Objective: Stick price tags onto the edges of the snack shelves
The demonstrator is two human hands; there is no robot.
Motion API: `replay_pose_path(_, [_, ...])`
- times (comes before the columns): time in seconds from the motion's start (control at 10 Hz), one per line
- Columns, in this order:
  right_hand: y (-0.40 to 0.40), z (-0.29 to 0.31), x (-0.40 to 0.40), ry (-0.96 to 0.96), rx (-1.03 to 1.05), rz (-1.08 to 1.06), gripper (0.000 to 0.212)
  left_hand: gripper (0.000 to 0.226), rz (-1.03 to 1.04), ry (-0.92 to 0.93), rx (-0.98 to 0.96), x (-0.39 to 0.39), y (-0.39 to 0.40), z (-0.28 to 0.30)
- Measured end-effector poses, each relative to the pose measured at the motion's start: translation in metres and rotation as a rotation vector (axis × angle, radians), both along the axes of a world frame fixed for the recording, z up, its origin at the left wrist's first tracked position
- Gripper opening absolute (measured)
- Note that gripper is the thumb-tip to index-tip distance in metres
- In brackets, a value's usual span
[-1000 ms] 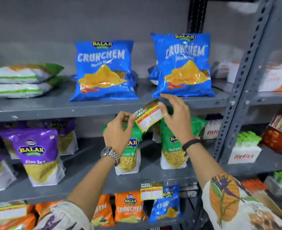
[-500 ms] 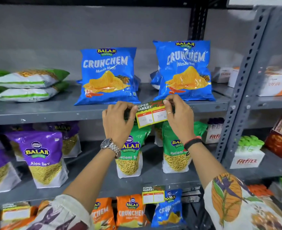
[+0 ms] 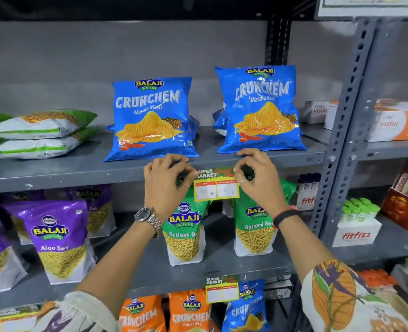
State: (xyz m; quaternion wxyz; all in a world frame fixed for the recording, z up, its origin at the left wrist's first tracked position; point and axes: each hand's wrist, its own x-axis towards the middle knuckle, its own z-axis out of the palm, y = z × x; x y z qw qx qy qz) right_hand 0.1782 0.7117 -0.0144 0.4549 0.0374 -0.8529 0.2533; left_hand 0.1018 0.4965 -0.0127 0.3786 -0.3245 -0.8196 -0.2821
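Observation:
A yellow-bordered price tag with a dark "SUPER MARKET" header and two white price boxes lies level against the front edge of the top grey shelf, below the gap between the two blue Crunchem bags. My left hand pinches its upper left corner. My right hand pinches its upper right corner. The fingers hide both top corners. A second price tag hangs on the edge of the middle shelf lower down.
Two blue Crunchem bags stand on the top shelf, green-and-white bags lie at its left. Green Ratlami Sev and purple Aloo Sev packs fill the middle shelf. A perforated grey upright stands to the right.
The tag went from tilted and held below the shelf to level against the top shelf's edge. Both hands rose with it and now pinch its top corners.

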Motion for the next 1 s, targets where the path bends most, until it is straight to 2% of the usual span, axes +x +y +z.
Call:
replay_pose_path(0.4, [-0.008,0.003,-0.007,0.102,-0.070,-0.033,0.008,0.022,0.118,-0.020,0.101,-0.003,0.014,0.009])
replay_pose_path(0.5, [-0.009,0.003,-0.009,0.135,-0.162,-0.030,0.023,0.026,0.090,-0.063,0.174,-0.004,0.014,0.011])
replay_pose_path(0.7, [-0.020,0.007,-0.021,0.066,-0.122,-0.101,0.048,0.038,0.123,-0.063,0.183,-0.004,0.019,0.013])
replay_pose_path(0.9, [-0.010,0.016,-0.016,0.005,-0.235,0.067,0.036,0.028,0.038,-0.027,0.141,-0.005,0.011,0.012])
replay_pose_path(1.0, [-0.007,0.021,-0.015,0.004,-0.297,0.086,0.035,0.027,-0.019,-0.065,0.112,-0.006,0.006,0.014])
